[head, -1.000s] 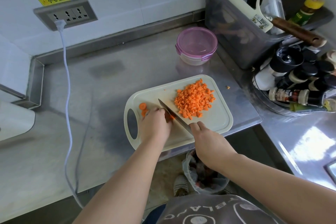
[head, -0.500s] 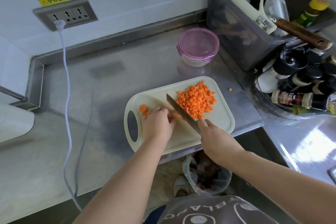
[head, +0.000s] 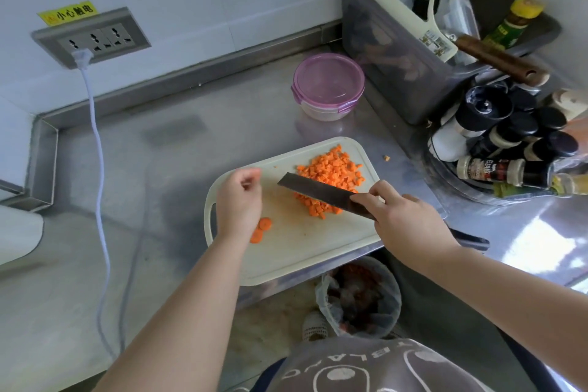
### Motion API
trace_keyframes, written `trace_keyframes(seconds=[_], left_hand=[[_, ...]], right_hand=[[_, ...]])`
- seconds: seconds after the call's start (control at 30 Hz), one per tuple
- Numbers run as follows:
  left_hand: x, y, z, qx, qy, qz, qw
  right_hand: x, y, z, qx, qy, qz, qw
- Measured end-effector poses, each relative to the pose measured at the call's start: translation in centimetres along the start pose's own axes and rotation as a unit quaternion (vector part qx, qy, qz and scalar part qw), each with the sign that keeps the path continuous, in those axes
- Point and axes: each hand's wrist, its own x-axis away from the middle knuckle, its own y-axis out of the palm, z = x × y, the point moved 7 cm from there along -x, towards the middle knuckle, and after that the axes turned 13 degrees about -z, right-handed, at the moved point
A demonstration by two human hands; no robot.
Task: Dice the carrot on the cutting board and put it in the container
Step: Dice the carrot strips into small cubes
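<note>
Head view: right hand (head: 404,219) fingers clamped on knife (head: 318,189), forefinger along the blade. The blade is tilted over diced carrot (head: 331,169) heaped just beyond those fingers on cutting board (head: 302,251). Left hand (head: 238,200) over board, fingers loosely curled, nothing seen in them. Two carrot rounds (head: 262,227) lie nearer than them, beside the wrist. Lidded container (head: 327,86) sits on bench (head: 159,169), well beyond both hands.

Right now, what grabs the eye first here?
The bright orange pile of diced carrot on the right half of the cutting board, with the dark knife in the right hand angled across it. Two uncut carrot rounds lie by the left hand; the pink-lidded container sits closed behind the board.
</note>
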Motion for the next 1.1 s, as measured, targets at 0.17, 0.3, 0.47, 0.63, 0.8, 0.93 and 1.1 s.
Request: trace_keyframes(seconds=[0.17, 0.3, 0.47, 0.63, 0.8, 0.93, 1.1], left_hand=[[-0.8, -1.6, 2.9, -0.018, 0.097, 0.006, 0.995], [-1.4, -2.6, 1.1, -0.007, 0.073, 0.007, 0.997], [-0.5, -2.3, -2.9, -0.178, 0.038, -0.1, 0.978], [0.3, -3.3, -4.8, -0.264, 0.027, -0.082, 0.961], [-0.3, -1.9, -4.2, -0.314, 0.068, -0.133, 0.937], [-1.0, -1.4, -3.7, -0.372, 0.076, -0.142, 0.914], [-1.4, -1.7, -3.1, -0.425, 0.063, -0.169, 0.887]], right_hand=[[0.0, -0.4, 0.2, -0.031, 0.0, -0.013, 0.999], [-0.5, -0.2, 0.3, -0.119, 0.013, -0.022, 0.993], [-1.7, -0.2, -1.4, -0.243, -0.021, -0.023, 0.97], [-3.0, 0.2, -3.6, -0.279, -0.018, -0.033, 0.959], [-3.4, 0.4, -4.4, -0.298, -0.008, -0.029, 0.954], [-3.0, 0.2, -4.2, -0.302, 0.0, -0.036, 0.953], [-2.7, -0.2, -3.6, -0.3, 0.018, -0.042, 0.953]])
